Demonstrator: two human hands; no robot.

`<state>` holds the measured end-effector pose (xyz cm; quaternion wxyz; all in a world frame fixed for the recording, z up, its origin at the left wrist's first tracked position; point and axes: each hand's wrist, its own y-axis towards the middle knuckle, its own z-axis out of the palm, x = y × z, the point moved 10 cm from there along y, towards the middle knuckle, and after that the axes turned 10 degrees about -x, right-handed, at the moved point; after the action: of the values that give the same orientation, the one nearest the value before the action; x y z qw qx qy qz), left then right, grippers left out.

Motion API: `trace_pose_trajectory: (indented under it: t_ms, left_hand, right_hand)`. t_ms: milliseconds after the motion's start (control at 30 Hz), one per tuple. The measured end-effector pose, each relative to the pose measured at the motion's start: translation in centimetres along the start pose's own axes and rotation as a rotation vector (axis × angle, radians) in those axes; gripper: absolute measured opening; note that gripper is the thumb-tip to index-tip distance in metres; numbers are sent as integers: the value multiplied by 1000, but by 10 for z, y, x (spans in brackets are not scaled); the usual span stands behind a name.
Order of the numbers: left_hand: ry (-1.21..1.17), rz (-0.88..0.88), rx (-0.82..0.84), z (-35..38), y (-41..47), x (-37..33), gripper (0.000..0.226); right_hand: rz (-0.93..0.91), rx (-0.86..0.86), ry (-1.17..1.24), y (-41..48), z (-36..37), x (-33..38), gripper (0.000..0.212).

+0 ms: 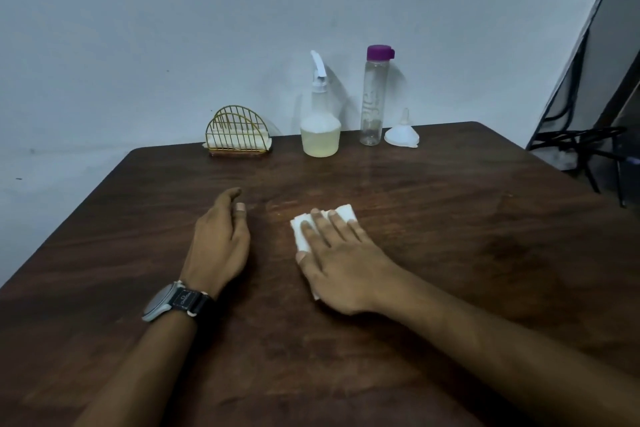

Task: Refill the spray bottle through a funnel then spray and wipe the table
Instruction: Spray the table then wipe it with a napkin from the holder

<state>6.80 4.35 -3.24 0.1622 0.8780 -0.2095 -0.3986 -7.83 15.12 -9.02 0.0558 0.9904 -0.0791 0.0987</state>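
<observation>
My right hand [341, 258] lies flat, fingers spread, pressing a folded white tissue [300, 230] onto the dark wooden table [450, 236] near its middle. My left hand [221, 236], with a watch on the wrist, rests on its side just left of the tissue and holds nothing. At the table's far edge stands the clear spray bottle [320, 128] with pale yellowish liquid in its lower part and its white trigger head on. Right of it is a tall, seemingly empty clear bottle [374, 97] with a purple cap. A white funnel [401, 133] sits upside down beside that.
A gold wire napkin holder [239, 132] with white tissues stands at the far left of the row. A pale wall rises right behind the table. Black stand legs and cables [581, 146] sit off the table's right side.
</observation>
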Motion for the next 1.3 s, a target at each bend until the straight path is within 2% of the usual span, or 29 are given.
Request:
trace_pose_trajectory:
  t_ms: [200, 300, 400, 567, 733, 1033, 1200, 1300]
  left_hand:
    - [27, 16, -1, 0, -2, -1, 41]
    - [43, 20, 2, -2, -4, -4, 40]
    - [48, 20, 6, -3, -5, -5, 40]
    - [45, 23, 16, -3, -6, -6, 40]
    - [43, 37, 20, -5, -10, -12, 38]
    - [-50, -81, -46, -30, -34, -9, 40]
    - [-97, -122, -76, -43, -59, -11, 39]
    - [-107, -108, -76, -48, -79, -19, 39]
  right_hand:
    - [-34, 34, 40, 65, 7, 28, 70]
    - [14, 61, 3, 97, 1, 0, 70]
    - [117, 35, -20, 102, -16, -58, 70]
    - [268, 7, -65, 45, -35, -148, 71]
    - [309, -10, -50, -42, -42, -165, 70]
    - [270, -50, -56, -158, -42, -86, 67]
    - [172, -129, -8, -153, -25, -12, 72]
    - [89, -116, 55, -132, -10, 36, 72]
